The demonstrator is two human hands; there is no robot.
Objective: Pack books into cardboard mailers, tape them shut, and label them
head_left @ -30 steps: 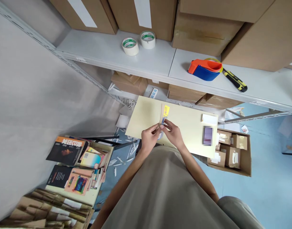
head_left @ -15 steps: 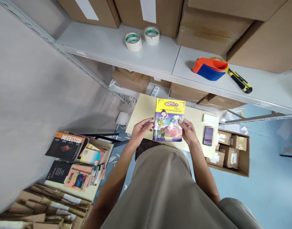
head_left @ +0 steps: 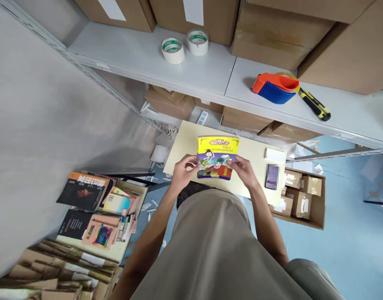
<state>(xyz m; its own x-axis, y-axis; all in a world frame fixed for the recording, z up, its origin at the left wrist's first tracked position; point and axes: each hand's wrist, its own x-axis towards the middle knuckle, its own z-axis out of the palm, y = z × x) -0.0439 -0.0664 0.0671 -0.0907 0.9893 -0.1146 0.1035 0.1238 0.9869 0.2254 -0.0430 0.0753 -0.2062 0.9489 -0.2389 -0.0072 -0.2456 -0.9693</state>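
Note:
A book with a yellow and purple cartoon cover is held up between both hands, cover facing me and its top edge tipped away. My left hand grips the left side, thumb on the front near the lower corner. On the right edge, my right hand pinches the book, thumb over the cover and fingers behind it. Beneath lies a pale yellow tabletop. Right of the book, a phone rests on that table below a small white box.
The shelf above carries two tape rolls, a tape dispenser, a yellow-black utility knife and cardboard boxes. An open carton of small boxes stands lower right. Stacked books and folded cardboard sit at left.
My left hand, previously beside the book's edge with fingers apart, has closed on it. The book has shifted slightly left and tilted, so its cover looks shorter and its top edge shows.

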